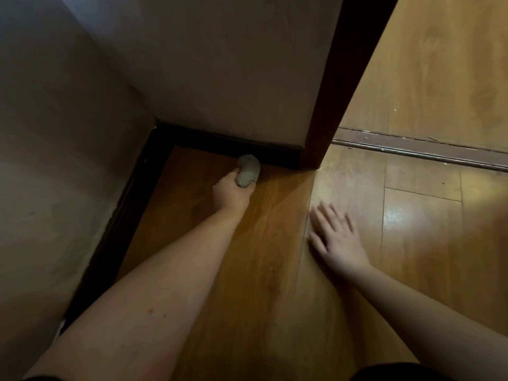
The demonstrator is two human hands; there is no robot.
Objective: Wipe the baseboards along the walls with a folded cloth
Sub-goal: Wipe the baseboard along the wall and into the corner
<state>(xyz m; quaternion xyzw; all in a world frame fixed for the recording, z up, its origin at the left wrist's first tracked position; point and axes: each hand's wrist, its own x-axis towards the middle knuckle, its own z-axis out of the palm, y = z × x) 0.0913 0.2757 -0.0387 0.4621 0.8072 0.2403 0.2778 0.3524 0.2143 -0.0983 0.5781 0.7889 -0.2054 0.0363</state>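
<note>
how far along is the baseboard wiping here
Done: cannot tell; no strip looks visibly cleaner. In hand: left hand holds the cloth against the far baseboard; right hand rests flat on the floor. Left: likely the side baseboard.

My left hand (229,192) has its grip curled round a rolled grey cloth (248,171), whose far end touches the dark baseboard (247,145) along the far wall, near the door frame (327,111). My right hand (336,240) lies flat on the wooden floor (275,270), fingers spread, well apart from the cloth. A second dark baseboard (118,215) runs along the left wall to the corner.
</note>
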